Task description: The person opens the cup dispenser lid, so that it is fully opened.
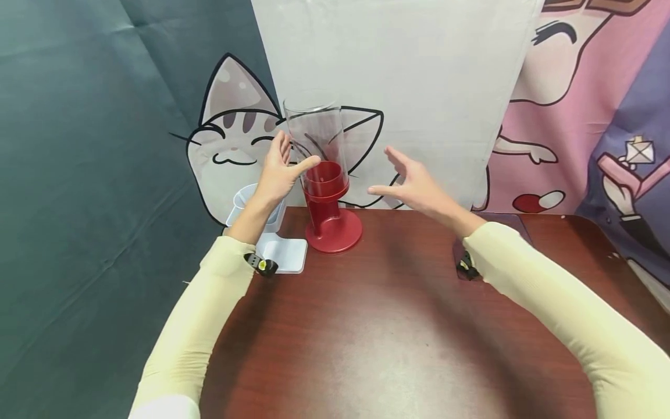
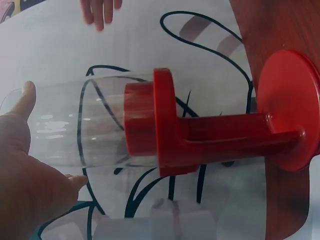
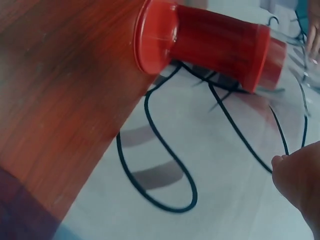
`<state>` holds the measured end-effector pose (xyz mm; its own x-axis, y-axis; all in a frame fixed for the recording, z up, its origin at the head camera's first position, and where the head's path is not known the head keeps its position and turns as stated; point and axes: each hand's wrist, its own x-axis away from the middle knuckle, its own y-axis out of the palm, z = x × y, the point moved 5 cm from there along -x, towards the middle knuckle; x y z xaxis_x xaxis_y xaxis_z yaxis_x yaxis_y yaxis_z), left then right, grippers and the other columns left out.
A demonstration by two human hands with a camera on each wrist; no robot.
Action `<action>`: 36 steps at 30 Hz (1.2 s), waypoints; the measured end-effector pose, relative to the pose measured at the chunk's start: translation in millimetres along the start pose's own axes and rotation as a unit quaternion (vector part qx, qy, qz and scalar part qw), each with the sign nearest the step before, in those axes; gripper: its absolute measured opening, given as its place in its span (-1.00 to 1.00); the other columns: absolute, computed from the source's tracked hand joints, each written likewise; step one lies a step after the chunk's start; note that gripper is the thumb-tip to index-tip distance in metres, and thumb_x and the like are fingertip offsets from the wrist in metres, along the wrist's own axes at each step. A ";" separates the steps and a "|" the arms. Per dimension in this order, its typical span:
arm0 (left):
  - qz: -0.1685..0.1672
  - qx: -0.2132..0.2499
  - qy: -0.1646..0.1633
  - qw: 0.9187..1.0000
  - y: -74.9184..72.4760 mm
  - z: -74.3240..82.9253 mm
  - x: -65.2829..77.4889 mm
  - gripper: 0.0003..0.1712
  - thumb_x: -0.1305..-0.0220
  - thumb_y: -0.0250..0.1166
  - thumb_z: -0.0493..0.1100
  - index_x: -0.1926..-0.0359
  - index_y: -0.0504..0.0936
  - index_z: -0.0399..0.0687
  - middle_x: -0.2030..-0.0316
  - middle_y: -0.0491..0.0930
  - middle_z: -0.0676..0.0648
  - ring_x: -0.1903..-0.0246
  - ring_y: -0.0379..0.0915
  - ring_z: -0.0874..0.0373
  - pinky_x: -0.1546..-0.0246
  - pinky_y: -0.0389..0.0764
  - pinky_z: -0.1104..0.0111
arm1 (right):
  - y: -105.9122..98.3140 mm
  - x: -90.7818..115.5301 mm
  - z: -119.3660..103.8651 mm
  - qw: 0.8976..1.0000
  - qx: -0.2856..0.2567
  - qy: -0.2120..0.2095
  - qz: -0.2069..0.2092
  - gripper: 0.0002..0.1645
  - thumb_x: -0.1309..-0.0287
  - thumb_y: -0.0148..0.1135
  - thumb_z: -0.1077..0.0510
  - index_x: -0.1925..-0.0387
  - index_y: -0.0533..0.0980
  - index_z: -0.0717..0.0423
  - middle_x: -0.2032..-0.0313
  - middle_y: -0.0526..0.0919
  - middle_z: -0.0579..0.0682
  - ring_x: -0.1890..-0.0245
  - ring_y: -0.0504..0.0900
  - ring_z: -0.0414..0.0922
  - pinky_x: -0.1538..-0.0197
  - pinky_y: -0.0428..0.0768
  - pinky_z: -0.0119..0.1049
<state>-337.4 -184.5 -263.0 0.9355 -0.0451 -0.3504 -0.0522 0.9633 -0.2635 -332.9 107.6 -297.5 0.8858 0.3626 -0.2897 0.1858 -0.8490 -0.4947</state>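
A clear cylinder (image 1: 316, 135) stands upright on a red stand (image 1: 335, 234) with a round base, near the back of the table. My left hand (image 1: 277, 174) is raised at the cylinder's left side, thumb and fingers spread and overlapping it. In the left wrist view that hand (image 2: 30, 185) lies close along the upper part of the cylinder (image 2: 60, 125), fingers not curled round it. To the right, apart from the cylinder, my right hand (image 1: 416, 181) hovers with thumb and fingers spread and nothing between them. The right wrist view shows the red stand (image 3: 215, 40) beyond its fingers.
A translucent plastic container (image 1: 243, 196) stands behind my left forearm, partly hidden. Beside the red base lies a white flat piece (image 1: 290, 256). A dark flat item (image 1: 518, 226) is partly covered by my right sleeve. Printed cloth (image 1: 419, 70) hangs behind the brown table (image 1: 366, 326).
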 end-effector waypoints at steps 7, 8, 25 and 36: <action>0.016 -0.013 -0.010 1.000 10.9 -3.0 -3.3 0.34 -0.28 0.57 0.00 -0.71 -0.22 -0.16 -0.70 -0.11 -0.10 -0.65 -0.12 0.15 -0.57 0.04 0.44 | 44.9 -25.7 -2.4 1.000 0.003 0.013 -0.029 0.36 -0.14 0.64 -0.11 -0.70 -0.03 0.11 -0.66 0.09 0.09 -0.62 0.16 0.14 -0.59 0.23 0.01; 0.019 -0.016 -0.012 1.000 12.0 -3.3 -3.8 0.35 -0.27 0.57 0.00 -0.71 -0.22 -0.16 -0.70 -0.11 -0.11 -0.65 -0.12 0.14 -0.57 0.04 0.43 | 50.6 -29.1 -2.1 0.999 0.006 0.011 -0.030 0.36 -0.14 0.64 -0.10 -0.70 -0.03 0.13 -0.66 0.09 0.11 -0.61 0.17 0.15 -0.59 0.24 0.02; 0.042 -0.054 -0.038 0.997 20.4 -18.8 -7.9 0.33 -0.24 0.59 0.06 -0.70 -0.14 -0.21 -0.65 0.09 -0.20 -0.63 0.00 0.03 -0.58 0.15 0.29 | 96.1 -60.3 6.1 1.000 0.015 0.025 0.003 0.29 -0.14 0.64 -0.09 -0.65 0.07 0.25 -0.56 0.29 0.17 -0.54 0.29 0.06 -0.54 0.33 0.03; 0.056 -0.069 -0.034 0.995 23.1 -28.0 -9.2 0.25 -0.25 0.59 0.04 -0.67 -0.03 -0.22 -0.61 0.17 -0.23 -0.60 0.09 0.05 -0.55 0.20 0.31 | 107.8 -67.3 11.7 0.999 -0.027 0.021 0.041 0.00 -0.10 0.68 0.02 -0.43 0.31 0.21 -0.22 0.58 0.14 -0.19 0.58 0.02 -0.30 0.60 -0.10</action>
<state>-356.9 -169.2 -290.9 0.9422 0.0826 -0.3247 -0.2005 0.9155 -0.3488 -377.4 -3.8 -340.9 0.9157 0.2751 -0.2930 0.1333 -0.8956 -0.4245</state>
